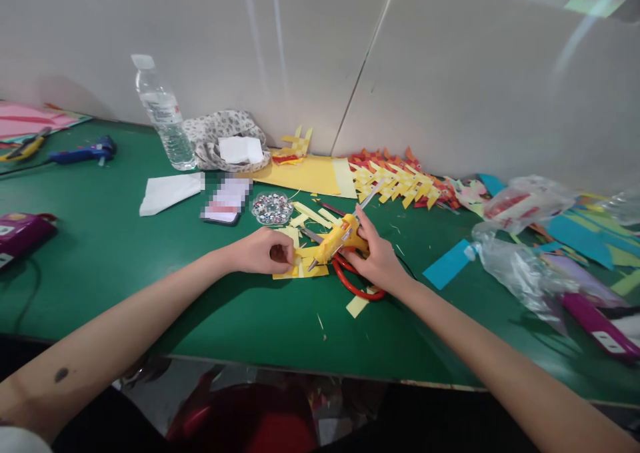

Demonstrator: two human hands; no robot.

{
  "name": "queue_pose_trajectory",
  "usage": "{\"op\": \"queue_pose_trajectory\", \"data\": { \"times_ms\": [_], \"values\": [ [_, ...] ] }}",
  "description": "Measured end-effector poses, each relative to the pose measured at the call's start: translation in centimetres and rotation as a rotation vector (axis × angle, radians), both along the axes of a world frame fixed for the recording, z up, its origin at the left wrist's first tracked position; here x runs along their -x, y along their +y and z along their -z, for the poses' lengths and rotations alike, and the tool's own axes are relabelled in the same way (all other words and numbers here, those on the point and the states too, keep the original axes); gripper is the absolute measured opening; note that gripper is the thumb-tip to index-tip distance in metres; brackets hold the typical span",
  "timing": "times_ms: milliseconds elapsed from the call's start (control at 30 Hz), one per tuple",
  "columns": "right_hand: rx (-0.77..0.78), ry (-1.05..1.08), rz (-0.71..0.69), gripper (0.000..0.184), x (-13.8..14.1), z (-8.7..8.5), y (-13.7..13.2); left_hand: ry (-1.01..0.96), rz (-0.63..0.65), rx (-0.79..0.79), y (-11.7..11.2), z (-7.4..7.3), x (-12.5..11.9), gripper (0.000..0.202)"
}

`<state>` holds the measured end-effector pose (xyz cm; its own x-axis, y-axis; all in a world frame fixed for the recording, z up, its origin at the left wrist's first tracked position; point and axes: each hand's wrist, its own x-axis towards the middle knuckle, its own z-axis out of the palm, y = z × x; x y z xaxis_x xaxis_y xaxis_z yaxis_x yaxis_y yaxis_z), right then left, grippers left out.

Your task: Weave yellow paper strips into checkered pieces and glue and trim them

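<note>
My right hand is wrapped round a yellow hot glue gun, its metal nozzle pointing down and to the left. Fingers pinched, my left hand grips the edge of a yellow paper piece just left of the nozzle. Whether the nozzle touches the paper I cannot tell. Red-handled scissors lie partly under the glue gun and my right hand. Pale yellow paper strips are scattered behind, beside a clear tray of small round beads or eyes.
A water bottle, a patterned pouch, a phone and a white tissue stand or lie at left. Woven yellow and red paper lies by the wall. A blue glue gun is far left; plastic bags lie right.
</note>
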<state>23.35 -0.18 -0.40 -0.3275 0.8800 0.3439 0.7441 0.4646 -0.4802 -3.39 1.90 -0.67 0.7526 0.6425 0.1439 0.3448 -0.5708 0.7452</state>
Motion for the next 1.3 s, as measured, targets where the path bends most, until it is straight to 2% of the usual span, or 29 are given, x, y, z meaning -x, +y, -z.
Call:
{"op": "queue_pose_trajectory", "data": {
  "times_ms": [333,1100,1200,1300],
  "values": [
    [-0.095,-0.058,-0.003,0.078,-0.12,0.76,0.00,-0.016,0.023,-0.013,0.20,0.23,0.07,0.003],
    [-0.215,-0.231,-0.066,0.072,-0.08,0.70,0.04,0.001,0.032,-0.014,0.20,0.07,0.07,0.003],
    [-0.270,-0.253,-0.079,0.072,-0.11,0.71,0.02,-0.002,0.035,-0.017,0.19,0.05,0.08,0.002],
    [-0.386,-0.285,-0.100,0.073,-0.14,0.59,-0.05,-0.003,0.037,-0.020,0.13,-0.05,0.05,0.002]
  ]
}}
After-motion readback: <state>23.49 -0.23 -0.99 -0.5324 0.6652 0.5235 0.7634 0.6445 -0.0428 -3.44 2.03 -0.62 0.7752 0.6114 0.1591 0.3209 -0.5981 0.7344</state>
